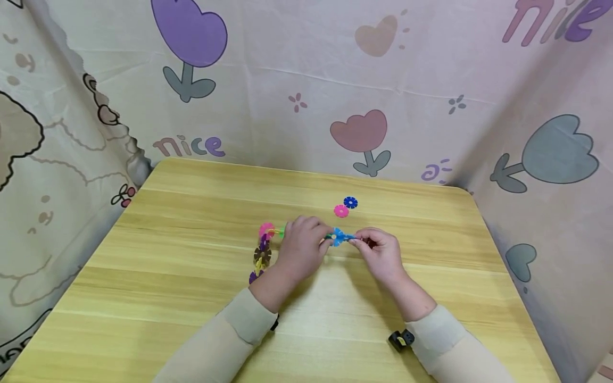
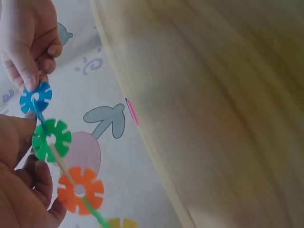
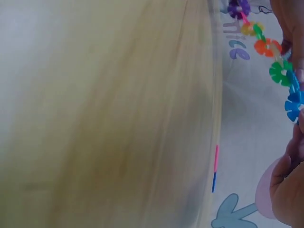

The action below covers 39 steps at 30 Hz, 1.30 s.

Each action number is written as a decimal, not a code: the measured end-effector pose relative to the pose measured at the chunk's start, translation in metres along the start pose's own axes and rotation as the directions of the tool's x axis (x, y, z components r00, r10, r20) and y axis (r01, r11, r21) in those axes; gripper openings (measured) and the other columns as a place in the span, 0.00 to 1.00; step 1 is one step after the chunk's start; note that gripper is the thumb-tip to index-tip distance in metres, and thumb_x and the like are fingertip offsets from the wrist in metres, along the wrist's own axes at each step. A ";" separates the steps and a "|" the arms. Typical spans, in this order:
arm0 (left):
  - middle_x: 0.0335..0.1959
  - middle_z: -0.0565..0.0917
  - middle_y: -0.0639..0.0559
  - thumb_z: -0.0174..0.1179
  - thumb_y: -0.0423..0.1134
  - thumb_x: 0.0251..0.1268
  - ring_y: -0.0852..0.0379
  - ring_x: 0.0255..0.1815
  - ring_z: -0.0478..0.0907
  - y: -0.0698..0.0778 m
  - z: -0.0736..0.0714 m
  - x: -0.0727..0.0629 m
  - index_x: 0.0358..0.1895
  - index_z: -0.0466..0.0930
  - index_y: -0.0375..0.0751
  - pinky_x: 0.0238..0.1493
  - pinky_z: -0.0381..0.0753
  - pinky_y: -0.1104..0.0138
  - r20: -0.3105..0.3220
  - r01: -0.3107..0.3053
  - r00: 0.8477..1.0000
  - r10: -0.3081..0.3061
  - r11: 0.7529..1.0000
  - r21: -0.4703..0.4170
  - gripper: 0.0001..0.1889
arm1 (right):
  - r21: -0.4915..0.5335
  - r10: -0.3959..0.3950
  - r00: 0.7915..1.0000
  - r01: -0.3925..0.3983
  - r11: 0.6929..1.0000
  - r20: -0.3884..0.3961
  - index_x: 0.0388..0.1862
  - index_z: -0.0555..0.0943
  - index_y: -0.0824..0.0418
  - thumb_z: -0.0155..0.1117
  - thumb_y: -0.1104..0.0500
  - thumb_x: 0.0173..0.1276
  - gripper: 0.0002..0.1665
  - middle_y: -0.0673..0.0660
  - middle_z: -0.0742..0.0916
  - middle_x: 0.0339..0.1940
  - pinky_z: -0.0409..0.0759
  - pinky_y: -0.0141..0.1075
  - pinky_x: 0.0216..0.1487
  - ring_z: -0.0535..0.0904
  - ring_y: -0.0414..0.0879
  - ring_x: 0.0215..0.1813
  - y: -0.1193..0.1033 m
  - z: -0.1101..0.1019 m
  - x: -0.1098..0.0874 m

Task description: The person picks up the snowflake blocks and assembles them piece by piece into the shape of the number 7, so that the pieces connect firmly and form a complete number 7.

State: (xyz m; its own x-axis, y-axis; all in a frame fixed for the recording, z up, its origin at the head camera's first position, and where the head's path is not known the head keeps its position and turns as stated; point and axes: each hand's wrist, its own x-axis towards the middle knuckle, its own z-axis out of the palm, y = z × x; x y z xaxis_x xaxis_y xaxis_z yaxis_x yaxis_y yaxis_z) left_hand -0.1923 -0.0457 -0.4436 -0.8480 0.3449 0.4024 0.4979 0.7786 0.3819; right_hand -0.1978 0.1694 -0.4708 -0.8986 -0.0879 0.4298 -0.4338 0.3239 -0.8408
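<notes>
A chain of slotted plastic snowflake discs runs between both hands in the head view, its left part hanging round a corner through a pink disc (image 1: 266, 231) and a brown disc (image 1: 262, 254). My left hand (image 1: 304, 247) grips the chain close to a green disc (image 2: 52, 140), an orange disc (image 2: 80, 190) following it in the left wrist view. With thumb and fingertips, my right hand (image 1: 383, 255) pinches a blue disc (image 2: 35, 97) at the chain's right end. Another blue disc (image 1: 337, 237) shows between the hands. Part of the chain is hidden behind the left hand.
Beyond the hands, a loose pink disc (image 1: 341, 211) and a dark blue disc (image 1: 350, 202) lie together on the wooden table (image 1: 191, 213). A printed curtain (image 1: 268, 106) hangs along the table's back edge and sides.
</notes>
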 end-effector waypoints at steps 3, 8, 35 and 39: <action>0.47 0.86 0.55 0.70 0.45 0.72 0.51 0.50 0.78 0.000 0.001 0.000 0.50 0.91 0.51 0.54 0.75 0.54 -0.047 -0.046 0.998 0.047 0.999 0.007 0.09 | 0.026 -0.011 1.000 0.012 1.000 -0.011 0.33 0.87 0.70 0.75 0.75 0.64 0.04 0.62 0.89 0.31 0.73 0.25 0.29 0.74 0.39 0.29 -0.001 0.005 0.000; 0.44 0.87 0.55 0.70 0.43 0.71 0.51 0.47 0.79 0.000 0.003 0.001 0.46 0.91 0.50 0.51 0.76 0.54 -0.116 -0.108 0.987 0.108 0.994 0.006 0.06 | 0.053 -0.041 0.999 0.042 0.998 -0.019 0.31 0.87 0.67 0.74 0.78 0.63 0.08 0.60 0.88 0.30 0.73 0.25 0.28 0.74 0.39 0.28 -0.006 0.016 0.000; 0.46 0.86 0.55 0.63 0.43 0.78 0.52 0.49 0.81 -0.009 -0.002 -0.002 0.51 0.91 0.49 0.55 0.74 0.53 0.092 -0.072 0.994 0.065 0.995 0.070 0.09 | -0.418 0.168 0.984 -0.125 0.900 0.066 0.52 0.86 0.73 0.74 0.65 0.70 0.15 0.65 0.89 0.45 0.83 0.51 0.52 0.83 0.59 0.46 0.039 -0.019 0.052; 0.46 0.86 0.55 0.63 0.43 0.78 0.51 0.49 0.81 -0.009 -0.002 -0.002 0.51 0.91 0.50 0.54 0.73 0.53 0.094 -0.069 0.994 0.061 0.995 0.079 0.08 | -0.445 0.201 0.978 -0.153 0.883 0.063 0.55 0.86 0.72 0.74 0.63 0.71 0.18 0.65 0.88 0.46 0.82 0.50 0.53 0.82 0.58 0.46 0.042 -0.019 0.062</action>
State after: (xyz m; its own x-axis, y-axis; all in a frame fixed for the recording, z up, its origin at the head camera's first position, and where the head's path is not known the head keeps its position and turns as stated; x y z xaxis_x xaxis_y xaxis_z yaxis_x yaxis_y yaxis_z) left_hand -0.1949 -0.0545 -0.4456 -0.8294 0.4398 0.3446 0.5390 0.7921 0.2865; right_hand -0.2705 0.1955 -0.4737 -0.9698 -0.0800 0.2304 -0.2164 0.7181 -0.6615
